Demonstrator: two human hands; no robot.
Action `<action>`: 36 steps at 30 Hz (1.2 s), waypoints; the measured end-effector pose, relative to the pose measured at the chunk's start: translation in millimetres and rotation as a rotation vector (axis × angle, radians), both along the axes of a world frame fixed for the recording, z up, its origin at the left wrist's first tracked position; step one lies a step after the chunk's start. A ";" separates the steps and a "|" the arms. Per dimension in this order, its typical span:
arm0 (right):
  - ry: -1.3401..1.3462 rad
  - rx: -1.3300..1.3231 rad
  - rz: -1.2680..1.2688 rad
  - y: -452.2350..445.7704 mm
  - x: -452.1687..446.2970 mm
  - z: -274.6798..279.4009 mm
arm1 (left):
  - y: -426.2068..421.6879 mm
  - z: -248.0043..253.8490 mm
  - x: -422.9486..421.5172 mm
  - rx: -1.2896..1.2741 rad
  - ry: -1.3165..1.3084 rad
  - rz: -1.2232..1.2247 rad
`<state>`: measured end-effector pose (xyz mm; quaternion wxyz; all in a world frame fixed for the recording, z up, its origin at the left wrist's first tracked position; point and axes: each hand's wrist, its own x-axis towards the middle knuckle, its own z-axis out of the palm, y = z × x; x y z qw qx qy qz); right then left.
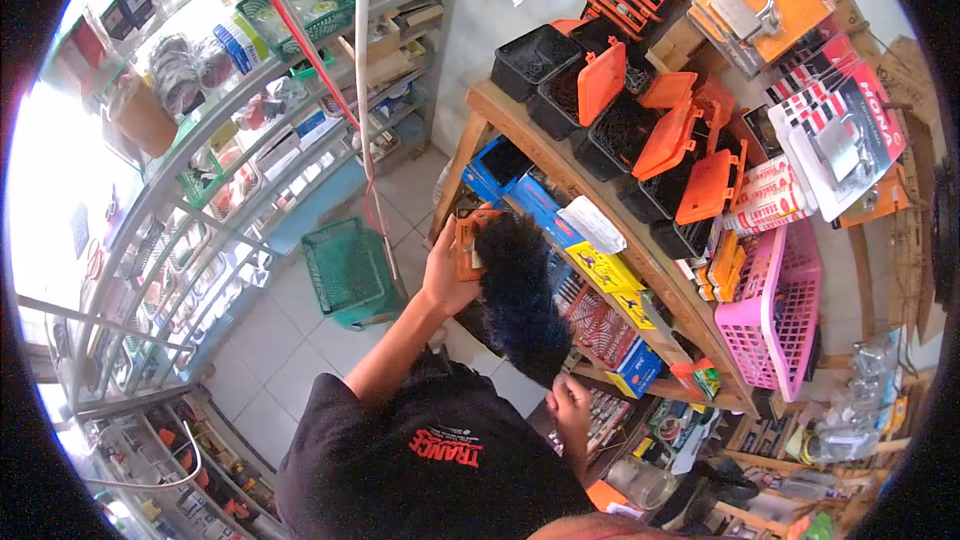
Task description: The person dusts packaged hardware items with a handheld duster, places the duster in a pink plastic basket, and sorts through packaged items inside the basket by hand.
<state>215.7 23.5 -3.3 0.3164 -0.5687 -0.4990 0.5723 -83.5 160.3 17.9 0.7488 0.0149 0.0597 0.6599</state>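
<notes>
My left hand (450, 270) is closed around a small orange-brown box (467, 248) with a dark end, held up near the corner of the wooden shelf. Beside the box is a fluffy black duster (522, 305), its far end next to my left fingers. My right hand (570, 404) is curled at the duster's lower end and appears to grip its handle, which is mostly hidden. Behind the duster, boxes such as a yellow-and-blue one (610, 275) line the shelf.
Atop the wooden rack (610, 240) stand black bins with orange lids (665, 140). A pink basket (765, 325) is at right. A green basket (350, 270) sits on the tiled floor. Stocked metal shelves (270, 110) curve along the left. A red cable and pale pole (362, 60) hang in front.
</notes>
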 end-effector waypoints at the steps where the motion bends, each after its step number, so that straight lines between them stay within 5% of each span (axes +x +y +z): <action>1: -0.022 0.050 0.017 -2.0 0.5 -3.3 | 0.5 -1.8 2.4 -0.005 0.048 -0.009; 5: -0.027 -0.139 0.002 -17.4 -8.0 7.0 | -5.1 5.3 18.9 0.012 0.054 -0.017; 8: -0.037 0.022 -0.034 -14.4 -12.9 6.0 | 0.4 -12.8 23.7 -0.040 0.050 -0.073; 11: -0.073 0.015 -0.165 -14.8 -20.7 14.1 | 9.0 -63.3 9.5 0.366 -0.384 -0.302; 14: -0.100 0.083 -0.024 -13.7 -4.2 3.8 | -2.3 20.9 22.2 -0.134 0.290 -0.090; 15: -0.011 0.089 -0.039 -12.1 -8.9 5.8 | 1.4 -0.9 27.4 -0.020 0.087 -0.095; 23: 0.026 0.097 -0.123 -12.3 8.2 -3.6 | 4.1 23.8 27.5 -0.030 0.286 -0.180; 26: -0.061 0.135 0.002 -17.2 6.1 -1.2 | 5.8 10.2 36.1 0.070 0.077 -0.143; 30: -0.060 0.011 -0.127 -16.4 -6.8 16.8 | 1.3 17.6 32.7 -0.078 0.363 -0.126; 34: -0.084 0.080 0.017 -13.9 -8.9 22.9 | -2.4 25.3 27.3 0.247 0.060 -0.177; 35: -0.062 0.068 -0.028 -13.3 -10.9 21.6 | -3.2 26.5 28.5 0.058 0.054 -0.135; 36: -0.041 0.055 -0.071 -12.7 -13.4 20.4 | -1.6 13.7 25.8 0.163 -0.101 -0.170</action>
